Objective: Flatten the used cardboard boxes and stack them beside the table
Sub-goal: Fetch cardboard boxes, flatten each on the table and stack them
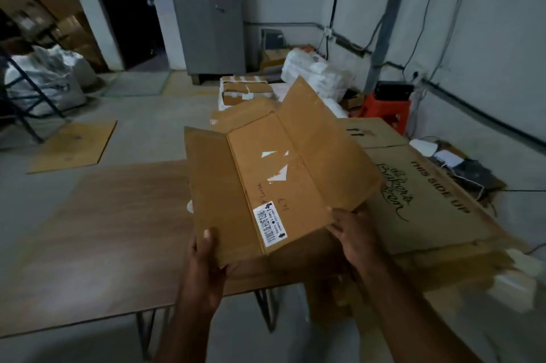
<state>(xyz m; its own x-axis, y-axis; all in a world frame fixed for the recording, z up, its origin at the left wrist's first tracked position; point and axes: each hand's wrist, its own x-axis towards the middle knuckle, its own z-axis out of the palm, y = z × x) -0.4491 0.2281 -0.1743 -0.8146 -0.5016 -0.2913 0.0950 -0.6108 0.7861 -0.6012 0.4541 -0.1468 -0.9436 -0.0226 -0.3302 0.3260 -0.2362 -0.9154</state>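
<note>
I hold a flattened brown cardboard box in the air over the right end of the wooden table. It carries a white barcode label and bits of torn tape, and its flaps spread out on both sides. My left hand grips its near left corner, thumb on top. My right hand grips the near right edge. To the right of the table lies a stack of flattened boxes; the top one is printed "THIS SIDE UP".
Taped parcels and white bags sit on the floor beyond the table. A red stool stands by the right wall with cables. A loose cardboard sheet lies on the floor at left, near big white sacks.
</note>
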